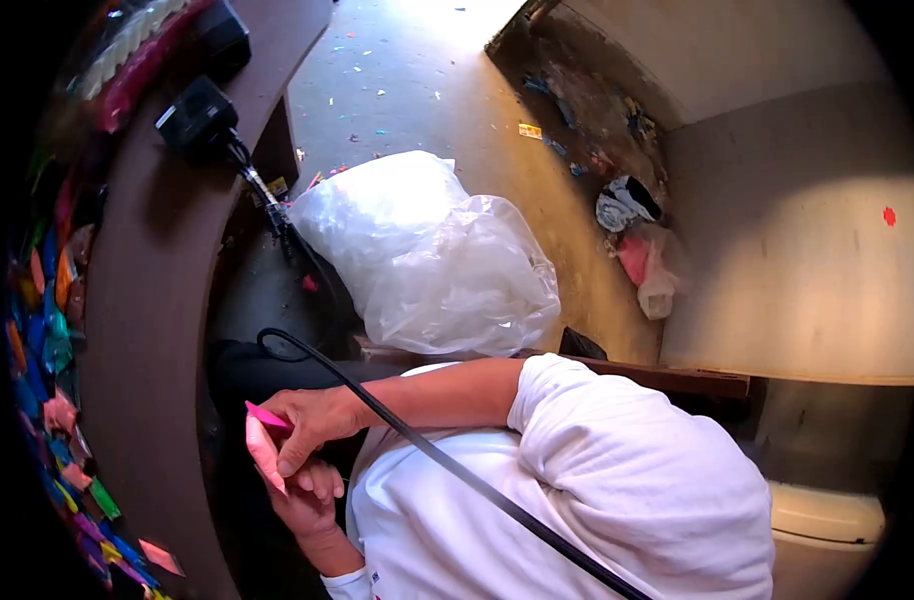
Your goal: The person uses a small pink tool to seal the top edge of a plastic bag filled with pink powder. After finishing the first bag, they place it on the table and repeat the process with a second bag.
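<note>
My right hand (317, 420), the upper one in the head view, is closed with its thumb pressed on a flat, pale pink packet-like piece (263, 450). A bright pink strip (267, 414) shows beside its fingers, at the upper end of the pale piece. Just below, my left hand (310, 495) has its fingers curled in at the lower end of the same pale piece; part of its grip is hidden. Both hands are close to the edge of the brown table (157, 330), over my lap.
Many small colourful pieces (57, 410) lie along the table's far side. On the table sits a black device (197, 118) on a cabled stand. A large white plastic bag (427, 255) stands on the floor. A black cable (457, 470) crosses my body. Litter (577, 130) lies by the wall.
</note>
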`<action>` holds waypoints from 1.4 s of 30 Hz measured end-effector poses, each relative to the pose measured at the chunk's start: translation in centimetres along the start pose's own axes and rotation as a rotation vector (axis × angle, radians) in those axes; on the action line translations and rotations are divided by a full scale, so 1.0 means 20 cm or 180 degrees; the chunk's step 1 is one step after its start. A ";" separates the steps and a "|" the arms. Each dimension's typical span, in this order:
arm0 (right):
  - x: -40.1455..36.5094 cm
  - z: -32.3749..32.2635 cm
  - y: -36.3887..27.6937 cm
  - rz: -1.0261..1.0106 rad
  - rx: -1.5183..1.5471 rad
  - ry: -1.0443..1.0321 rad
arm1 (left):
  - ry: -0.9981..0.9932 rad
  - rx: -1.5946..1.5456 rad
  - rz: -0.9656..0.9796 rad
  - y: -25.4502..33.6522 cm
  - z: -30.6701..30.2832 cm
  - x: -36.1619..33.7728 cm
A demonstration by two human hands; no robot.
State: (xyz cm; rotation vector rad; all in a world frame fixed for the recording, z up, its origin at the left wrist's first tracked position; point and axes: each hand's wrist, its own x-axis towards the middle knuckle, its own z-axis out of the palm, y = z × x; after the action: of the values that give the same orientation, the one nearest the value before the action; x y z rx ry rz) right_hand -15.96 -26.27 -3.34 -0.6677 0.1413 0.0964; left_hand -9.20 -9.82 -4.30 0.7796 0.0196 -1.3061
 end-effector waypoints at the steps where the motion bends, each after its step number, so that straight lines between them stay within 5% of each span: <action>1: 0.00 -0.01 -0.02 -0.0065 -0.0199 0.0071 | 0.0030 0.0280 0.0067 -0.03 -0.02 0.01; 14: -0.05 -0.04 0.08 -0.0369 -0.0175 0.0506 | 0.2070 0.1380 0.0356 0.00 0.14 0.06; 20: -0.02 -0.06 0.11 -0.0599 -0.0555 0.0821 | 0.1473 0.1561 0.0360 -0.01 0.00 0.04; 24: 0.01 -0.11 0.14 -0.0722 -0.0879 0.0247 | 0.1344 0.2331 0.0617 0.00 -0.05 0.00; 26: 0.00 -0.09 0.12 -0.0344 -0.0891 0.0289 | 0.1676 0.2434 0.0567 0.02 -0.04 -0.03; 34: 0.03 -0.06 0.18 -0.0015 -0.1277 0.1008 | 0.1337 0.2918 0.0420 0.00 0.04 -0.12; 37: 0.01 -0.05 0.26 0.0333 -0.0529 0.1178 | 0.1275 0.2775 0.1248 -0.08 0.00 -0.21; 42: 0.02 0.04 0.27 0.0703 -0.1189 0.0656 | 0.1922 0.2464 0.1922 -0.23 0.01 -0.29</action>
State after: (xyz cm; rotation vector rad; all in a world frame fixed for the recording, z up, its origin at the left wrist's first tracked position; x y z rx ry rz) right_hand -16.30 -21.58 -6.07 -1.0336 0.4023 0.2710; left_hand -15.00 -5.27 -4.04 1.6686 -0.2349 -0.4368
